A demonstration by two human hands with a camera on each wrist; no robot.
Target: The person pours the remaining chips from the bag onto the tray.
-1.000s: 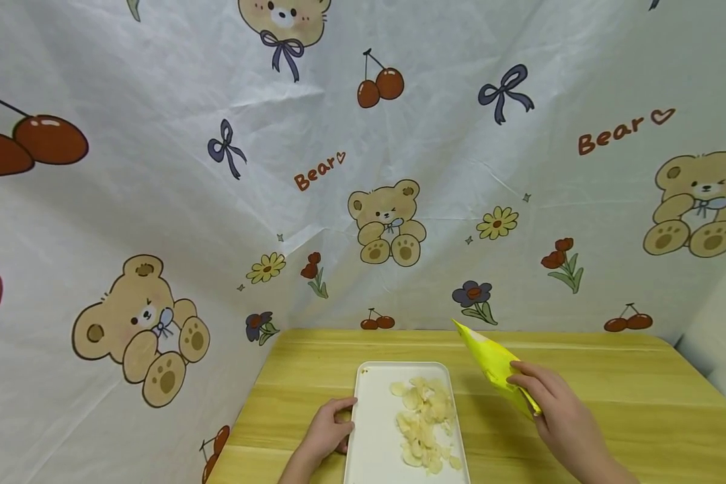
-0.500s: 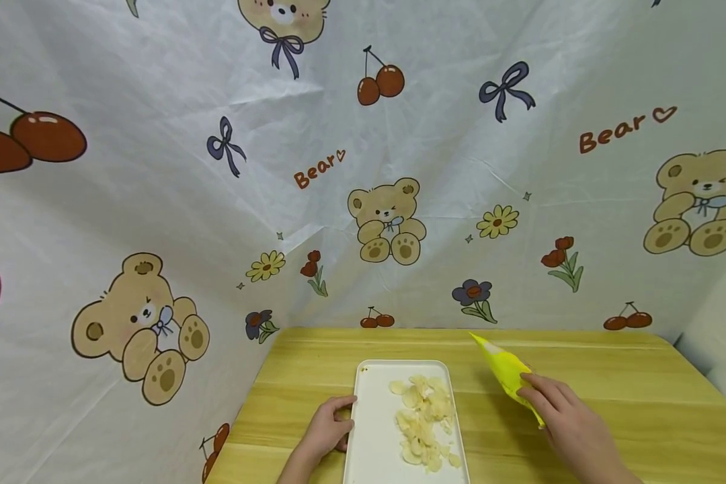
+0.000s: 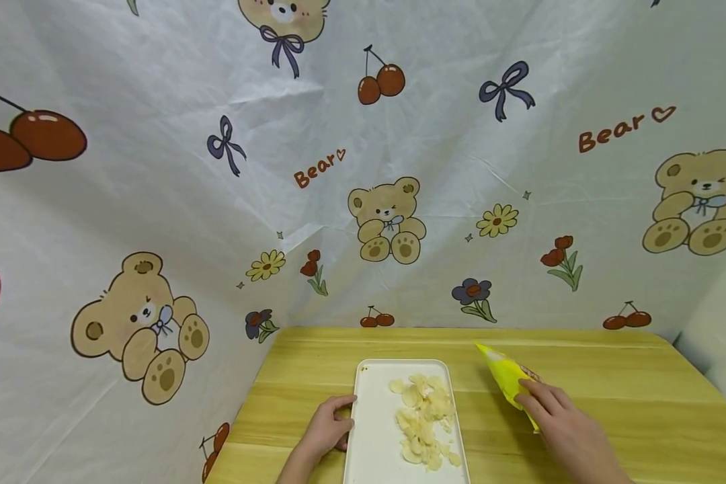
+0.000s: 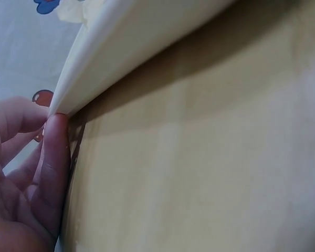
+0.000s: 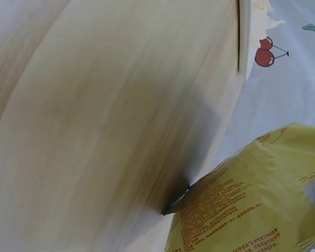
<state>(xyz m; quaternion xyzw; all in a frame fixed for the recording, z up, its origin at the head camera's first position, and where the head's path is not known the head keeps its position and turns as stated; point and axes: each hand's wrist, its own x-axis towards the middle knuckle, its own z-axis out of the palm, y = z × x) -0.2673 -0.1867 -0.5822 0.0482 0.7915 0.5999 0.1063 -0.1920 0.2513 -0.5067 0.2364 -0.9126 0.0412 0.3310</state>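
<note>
A white rectangular tray (image 3: 372,430) lies on the table with a pile of potato chips (image 3: 423,417) along its right half. My left hand (image 3: 323,427) is at the tray's left side; in the left wrist view its thumb and a finger pinch the tray rim (image 4: 102,47). To the right of the tray, my right hand (image 3: 562,417) grips a yellow chip bag (image 3: 505,376), its pointed corner angled up and left. Printed text covers the bag (image 5: 241,199) in the right wrist view, where the right hand is almost wholly out of sight.
The wooden table (image 3: 617,376) extends right of the bag and behind the tray. A white cloth (image 3: 435,148) printed with bears, cherries and flowers hangs at the back and left. Small crumbs (image 3: 365,368) lie in the tray's far left corner.
My right hand has lowered the yellow chip bag toward the table, shifting it slightly right and nearer to me. The left hand, tray and chips have stayed put.
</note>
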